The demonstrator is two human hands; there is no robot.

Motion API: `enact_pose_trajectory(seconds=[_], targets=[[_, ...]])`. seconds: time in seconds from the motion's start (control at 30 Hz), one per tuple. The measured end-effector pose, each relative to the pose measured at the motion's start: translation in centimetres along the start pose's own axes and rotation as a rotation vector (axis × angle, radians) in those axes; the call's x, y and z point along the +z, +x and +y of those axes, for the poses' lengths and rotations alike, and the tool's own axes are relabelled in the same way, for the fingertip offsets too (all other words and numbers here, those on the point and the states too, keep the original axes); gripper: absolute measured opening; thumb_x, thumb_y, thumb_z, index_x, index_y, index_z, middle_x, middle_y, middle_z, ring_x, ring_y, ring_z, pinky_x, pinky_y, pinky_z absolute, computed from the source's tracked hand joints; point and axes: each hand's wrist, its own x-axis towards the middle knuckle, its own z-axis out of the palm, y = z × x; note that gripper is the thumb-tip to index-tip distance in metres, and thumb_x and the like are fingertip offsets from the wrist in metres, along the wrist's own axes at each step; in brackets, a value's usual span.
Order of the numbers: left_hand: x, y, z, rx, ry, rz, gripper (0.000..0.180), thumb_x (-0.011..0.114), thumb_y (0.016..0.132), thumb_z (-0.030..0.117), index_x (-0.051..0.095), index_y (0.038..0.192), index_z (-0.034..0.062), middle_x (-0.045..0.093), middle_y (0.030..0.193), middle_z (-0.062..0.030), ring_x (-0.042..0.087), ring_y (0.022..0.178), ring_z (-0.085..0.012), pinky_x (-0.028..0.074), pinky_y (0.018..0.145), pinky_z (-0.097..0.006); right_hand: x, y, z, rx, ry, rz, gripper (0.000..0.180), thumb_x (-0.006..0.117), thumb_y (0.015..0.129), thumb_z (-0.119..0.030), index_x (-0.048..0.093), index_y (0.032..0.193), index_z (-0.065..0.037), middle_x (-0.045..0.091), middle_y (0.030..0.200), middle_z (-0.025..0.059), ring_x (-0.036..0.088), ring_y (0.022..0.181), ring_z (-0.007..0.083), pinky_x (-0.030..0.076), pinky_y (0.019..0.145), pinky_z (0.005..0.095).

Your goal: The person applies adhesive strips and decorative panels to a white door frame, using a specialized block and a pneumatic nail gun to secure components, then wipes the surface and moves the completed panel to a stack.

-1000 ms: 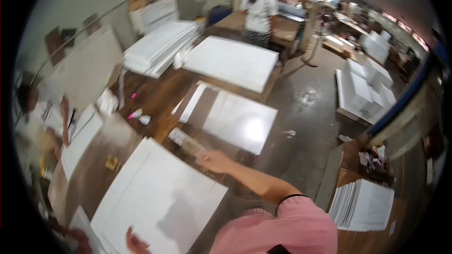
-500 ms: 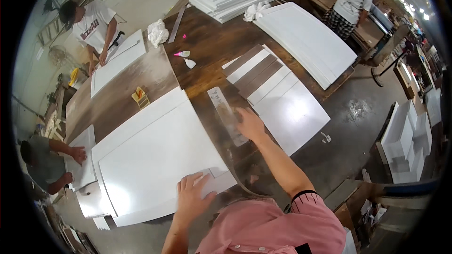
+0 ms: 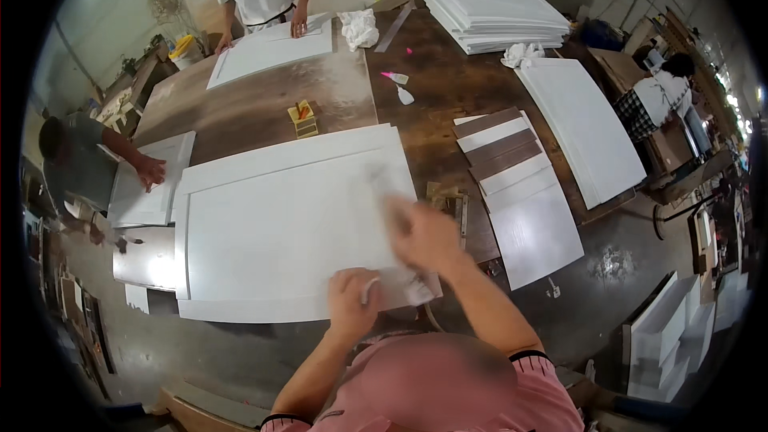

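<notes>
Left hand (image 3: 352, 296) presses flat on the white panel's (image 3: 280, 224) near edge; the blurred right hand (image 3: 420, 232), grip unclear, sits at three o'clock. Yellow block (image 3: 304, 120) lies at twelve o'clock.

Small yellow box (image 3: 303, 120) (orange inside) on workbench (image 3: 240, 108).

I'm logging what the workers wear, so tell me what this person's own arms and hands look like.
Both forearms are bare, with no gloves on the left hand or right hand. The person wears a pink short-sleeved shirt; the sleeve cuffs are trimmed in black. The right hand is motion-blurred, so rings or other fine details cannot be told.
</notes>
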Motion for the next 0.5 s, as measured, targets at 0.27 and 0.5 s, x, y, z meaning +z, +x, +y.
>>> enact_pose_trajectory(seconds=[0.27, 0.5], targets=[[-5.2, -2.4, -2.6, -0.173, 0.142, -0.128, 0.031, 0.075, 0.087, 0.017, 0.070, 0.117, 0.0112, 0.065, 0.096, -0.0060, 0.060, 0.094, -0.0300, 0.044, 0.089, -0.044, 5.5, 3.5, -0.8, 0.017, -0.285, 0.066, 0.058, 0.064, 0.092, -0.038, 0.055, 0.147, -0.025, 0.072, 0.112, 0.0131, 0.068, 0.106, 0.0335, 0.046, 0.099, 0.0526], [-4.9, -2.0, -2.7, -0.159, 0.121, -0.125, 0.030, 0.072, 0.087, 0.011, 0.069, 0.117, 0.0065, 0.065, 0.094, -0.0091, 0.059, 0.091, -0.0322, 0.044, 0.086, -0.045, 4.1, 4.4, 2.0, -0.113, -0.106, 0.103, 0.051, 0.071, 0.093, -0.039, 0.064, 0.140, -0.018, 0.073, 0.102, 0.0096, 0.069, 0.091, 0.0275, 0.051, 0.087, 0.0459]])
